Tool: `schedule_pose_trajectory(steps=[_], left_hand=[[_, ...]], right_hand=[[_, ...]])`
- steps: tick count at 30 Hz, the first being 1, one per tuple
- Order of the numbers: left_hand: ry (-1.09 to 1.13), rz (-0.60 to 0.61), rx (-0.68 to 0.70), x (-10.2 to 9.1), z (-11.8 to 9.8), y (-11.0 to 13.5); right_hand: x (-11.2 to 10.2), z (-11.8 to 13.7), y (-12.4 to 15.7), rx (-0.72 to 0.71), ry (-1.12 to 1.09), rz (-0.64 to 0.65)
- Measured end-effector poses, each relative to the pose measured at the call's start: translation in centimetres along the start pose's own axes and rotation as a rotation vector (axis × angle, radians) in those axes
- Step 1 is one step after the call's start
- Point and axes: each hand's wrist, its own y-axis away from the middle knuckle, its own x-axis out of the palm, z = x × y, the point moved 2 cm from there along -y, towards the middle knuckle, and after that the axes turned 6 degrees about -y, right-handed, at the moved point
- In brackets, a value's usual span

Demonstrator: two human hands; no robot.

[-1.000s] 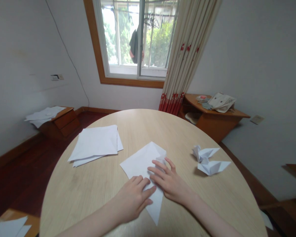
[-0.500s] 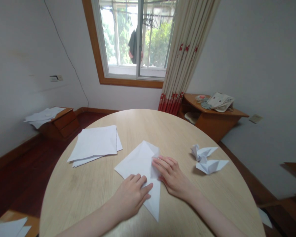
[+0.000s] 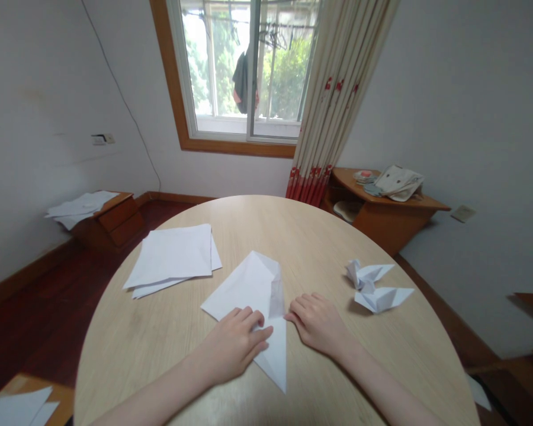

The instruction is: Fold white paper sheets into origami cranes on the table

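A folded white sheet of paper [image 3: 242,287] lies on the round table, with a narrow point toward me and a creased flap along its right side. My left hand [image 3: 240,343] rests on its lower left part, thumb and fingers apart, pressing it down. Beside the right edge of the sheet is my right hand [image 3: 315,322], its fingers curled in together and the thumb tip at the paper's edge. No object shows inside the right hand.
A stack of white paper [image 3: 173,254] lies at the left of the pale round table [image 3: 160,367]. Folded paper figures [image 3: 379,296] sit at the right. Behind stand a low wooden cabinet [image 3: 119,219] with papers and a corner shelf [image 3: 382,216] holding a cloth bag [image 3: 400,180].
My right hand has slid off the flap to the right edge of the sheet, and its fingers have curled in. My left hand stays on the paper, which has shifted slightly left.
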Motion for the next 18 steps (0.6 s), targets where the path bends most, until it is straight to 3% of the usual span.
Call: schedule_pose_trajectory(steps=[5,18], left_hand=[[0.059,-0.007,-0.003,0.0,0.6,0.1],[0.057,-0.038,-0.006,0.2,1.3,-0.1]], right_hand=[[0.0,0.3,0.2,0.030,-0.027,0.107],[-0.5,0.5,-0.2,0.017,-0.025,0.177]])
